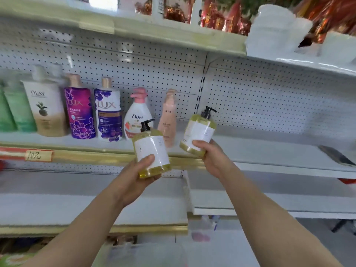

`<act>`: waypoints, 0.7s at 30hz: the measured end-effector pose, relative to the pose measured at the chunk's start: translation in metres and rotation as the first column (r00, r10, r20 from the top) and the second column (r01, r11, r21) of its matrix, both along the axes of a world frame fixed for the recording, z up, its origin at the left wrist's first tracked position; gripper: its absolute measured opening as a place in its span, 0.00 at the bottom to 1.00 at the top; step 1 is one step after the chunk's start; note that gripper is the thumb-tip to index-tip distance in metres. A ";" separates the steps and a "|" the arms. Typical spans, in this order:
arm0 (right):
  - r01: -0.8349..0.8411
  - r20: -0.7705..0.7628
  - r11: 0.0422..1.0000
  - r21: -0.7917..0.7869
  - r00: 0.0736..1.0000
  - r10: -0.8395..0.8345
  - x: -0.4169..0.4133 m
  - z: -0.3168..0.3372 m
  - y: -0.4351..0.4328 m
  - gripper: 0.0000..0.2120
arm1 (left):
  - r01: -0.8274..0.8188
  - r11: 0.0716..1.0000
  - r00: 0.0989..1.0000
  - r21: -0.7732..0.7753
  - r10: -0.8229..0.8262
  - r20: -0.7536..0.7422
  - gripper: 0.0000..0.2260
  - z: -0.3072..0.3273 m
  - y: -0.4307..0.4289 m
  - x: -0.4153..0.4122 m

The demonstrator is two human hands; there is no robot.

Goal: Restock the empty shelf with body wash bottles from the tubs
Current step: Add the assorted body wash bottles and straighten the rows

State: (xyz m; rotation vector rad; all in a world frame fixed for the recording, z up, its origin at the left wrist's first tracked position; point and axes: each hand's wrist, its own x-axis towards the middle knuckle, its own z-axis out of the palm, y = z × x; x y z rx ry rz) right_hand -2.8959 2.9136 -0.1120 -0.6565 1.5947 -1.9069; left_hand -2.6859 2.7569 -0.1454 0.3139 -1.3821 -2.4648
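I am holding two yellow pump bottles up in front of the shelf, one in each hand. My left hand (138, 174) is gripping the left yellow bottle (151, 149) from below, thumb lying across its white label, and the bottle is standing nearly upright in the air in front of the shelf edge. My right hand (209, 155) is clasping the right yellow bottle (198, 132) around its base, and that one is tilting to the right, its black pump pointing toward the pegboard back wall (260, 97). Neither bottle is touching the shelf (269, 149), whose right stretch is lying bare beneath them. On the left stretch a row of bottles is standing: green bottles (13, 110) at the far edge, then an Olay bottle (45, 105), a purple Lux bottle (80, 110), a white and purple Lux bottle (109, 114), a Dove bottle (136, 112) with a pink pump, and a slim pink bottle (168, 116) partly hidden behind the bottle in my left hand. A handwritten price tag (38, 155) is sitting on the gold shelf strip. The picture is blurring at its edges.
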 end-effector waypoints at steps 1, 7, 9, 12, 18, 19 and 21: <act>0.026 -0.019 0.999 0.034 0.999 -0.026 -0.015 0.002 -0.005 0.39 | -0.009 1.000 1.000 -0.014 0.009 -0.005 0.43 0.001 -0.002 -0.008; 0.108 -0.103 0.979 0.170 0.990 -0.092 -0.093 -0.009 -0.039 0.40 | -0.058 0.997 0.998 -0.050 0.056 -0.023 0.43 0.005 -0.007 -0.052; 0.120 -0.168 0.966 0.229 0.982 -0.082 -0.106 -0.013 -0.047 0.37 | -0.083 0.996 0.996 -0.040 0.082 -0.029 0.44 0.007 -0.004 -0.063; 0.118 -0.228 0.945 0.304 0.973 -0.048 -0.125 -0.024 -0.055 0.33 | -0.106 0.994 0.993 -0.020 0.105 -0.046 0.44 0.005 0.002 -0.078; 0.119 -0.255 0.932 0.342 0.966 -0.030 -0.148 -0.034 -0.072 0.39 | -0.101 0.994 0.994 -0.036 0.099 -0.047 0.43 0.007 -0.002 -0.087; 0.128 -0.260 0.927 0.352 0.965 -0.034 -0.149 -0.033 -0.074 0.41 | -0.097 0.994 0.995 -0.043 0.096 -0.041 0.43 0.008 -0.003 -0.087; 0.145 -0.284 0.917 0.373 0.958 -0.036 -0.152 -0.035 -0.078 0.43 | -0.094 0.994 0.995 -0.051 0.092 -0.034 0.43 0.011 -0.005 -0.087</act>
